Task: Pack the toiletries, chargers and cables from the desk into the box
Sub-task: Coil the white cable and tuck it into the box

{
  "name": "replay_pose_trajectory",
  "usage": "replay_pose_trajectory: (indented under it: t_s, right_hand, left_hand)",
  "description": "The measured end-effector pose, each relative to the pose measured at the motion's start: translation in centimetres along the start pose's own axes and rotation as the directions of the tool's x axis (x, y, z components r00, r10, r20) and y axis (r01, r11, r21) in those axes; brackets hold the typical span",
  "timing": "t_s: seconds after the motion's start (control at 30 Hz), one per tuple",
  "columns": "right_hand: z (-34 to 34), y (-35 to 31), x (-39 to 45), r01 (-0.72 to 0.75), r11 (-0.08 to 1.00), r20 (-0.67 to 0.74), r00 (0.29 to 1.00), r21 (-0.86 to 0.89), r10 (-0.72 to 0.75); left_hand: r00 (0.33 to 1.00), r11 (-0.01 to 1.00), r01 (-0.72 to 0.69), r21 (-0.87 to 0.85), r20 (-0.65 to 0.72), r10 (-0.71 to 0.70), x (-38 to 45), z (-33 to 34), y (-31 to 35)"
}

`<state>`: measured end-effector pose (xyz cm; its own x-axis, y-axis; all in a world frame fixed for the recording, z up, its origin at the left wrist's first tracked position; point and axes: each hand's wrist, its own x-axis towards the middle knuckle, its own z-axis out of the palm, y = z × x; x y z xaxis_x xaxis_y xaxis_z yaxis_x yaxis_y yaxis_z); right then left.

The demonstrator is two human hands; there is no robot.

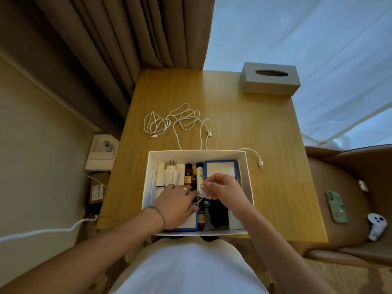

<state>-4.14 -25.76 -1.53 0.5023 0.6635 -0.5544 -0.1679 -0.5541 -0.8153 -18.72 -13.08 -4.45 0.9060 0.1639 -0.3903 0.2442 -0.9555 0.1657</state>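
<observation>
Both hands over box [247, 166] at table's near edge. Left hand [176, 203] and right hand [222, 187] fingers pinching thin white cable [199, 199]. Coil tight, tuck among bottles; loose cables [180, 122] wait mid-table.

White shirt [186, 270], thin wrist band [158, 213], silver ring [185, 189], bare forearms

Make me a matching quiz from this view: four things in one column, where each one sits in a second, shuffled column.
Things:
1. grey rectangular tissue box
2. tangled white charging cables
3. white wall plug charger
4. green-cased phone

Places:
A. on the brown chair at the right
B. inside the white cardboard box
C. far right corner of the wooden desk
D. loose on the desk beyond the box

Pairs: 1-C, 2-D, 3-B, 4-A
</observation>
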Motion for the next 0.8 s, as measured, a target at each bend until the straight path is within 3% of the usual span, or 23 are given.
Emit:
replay_pose_trajectory:
  t_s: [0.27,0.37,0.47,0.67,0.8]
  right_hand:
    - [-1.6,-2.9,1.3,0.142,0.985,-0.127,0.980,-0.094,-0.153]
    - [-2.7,-4.6,2.3,0.189,0.978,-0.171,0.964,-0.088,-0.202]
    - [-3.9,-6.6,3.8,0.185,0.981,-0.222,0.956,-0.054,-0.192]
    - [-6.2,-9.1,7.9,0.189,0.980,-0.236,0.951,-0.057,-0.198]
    - [-7.3,-9.2,10.5,0.141,0.988,-0.253,0.955,-0.060,-0.152]
  left_hand:
    - [0.969,0.976,0.034,-0.213,-0.232,-0.085,0.2,-5.4,-0.8]
    - [0.932,0.930,0.077,-0.359,-0.306,-0.195,1.7,-7.8,-1.6]
    - [0.901,0.851,0.132,-0.508,-0.297,-0.316,4.7,-10.0,-2.5]
    - [0.839,0.774,0.241,-0.585,-0.276,-0.470,12.3,-12.6,-4.6]
    - [0.834,0.710,0.352,-0.610,-0.140,-0.534,17.5,-13.0,-5.5]
